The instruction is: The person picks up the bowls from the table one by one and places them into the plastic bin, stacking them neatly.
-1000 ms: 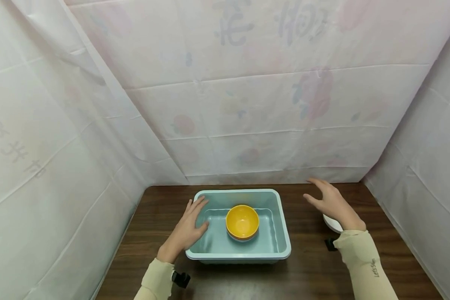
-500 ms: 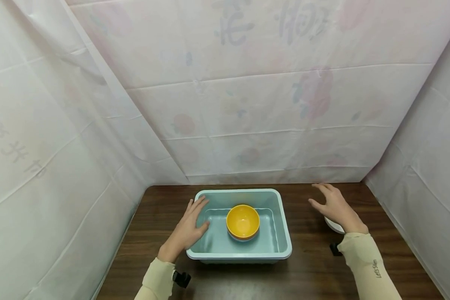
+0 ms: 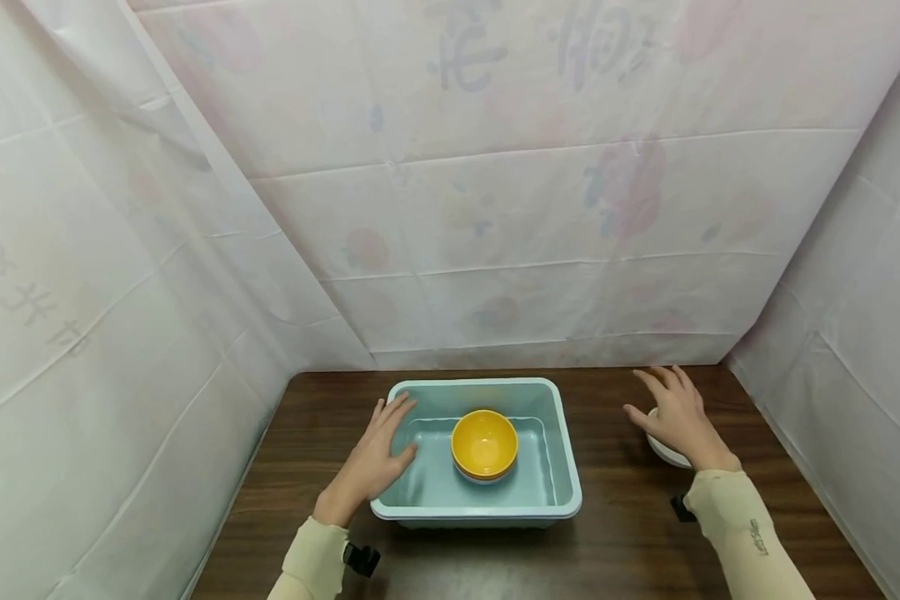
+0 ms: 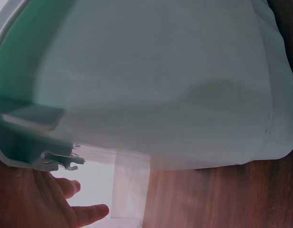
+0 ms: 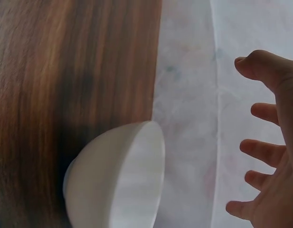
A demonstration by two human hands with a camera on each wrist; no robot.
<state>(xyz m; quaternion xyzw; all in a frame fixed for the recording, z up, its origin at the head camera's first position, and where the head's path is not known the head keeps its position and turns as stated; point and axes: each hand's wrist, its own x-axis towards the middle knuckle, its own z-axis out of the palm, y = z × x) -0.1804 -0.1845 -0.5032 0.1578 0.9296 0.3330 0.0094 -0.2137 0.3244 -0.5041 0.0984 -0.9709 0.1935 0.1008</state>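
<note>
My left hand [image 3: 375, 454] rests over the left rim of a pale blue-green plastic basin [image 3: 476, 511], fingers spread and relaxed. In the left wrist view the basin's outer wall [image 4: 160, 85] fills most of the picture, with the hand [image 4: 37, 199] at its rim. Near the basin's middle sits a yellow bowl [image 3: 485, 444], with another bowl's edge showing beneath it. My right hand [image 3: 678, 417] hovers above a white bowl [image 3: 667, 452], partly hiding it. From the right wrist, the white bowl [image 5: 108, 175] stands upright on the table, apart from the spread fingers of the hand [image 5: 274, 147].
A dark brown wooden table [image 3: 615, 550] carries everything. White printed sheeting [image 3: 510, 250] hangs behind its back edge and along both sides. Each wrist wears a small black camera, such as the left camera [image 3: 362, 559].
My right hand has shifted right and slightly down over the white bowl, its fingers spreading apart. The left hand, the basin and the yellow bowl stay in place.
</note>
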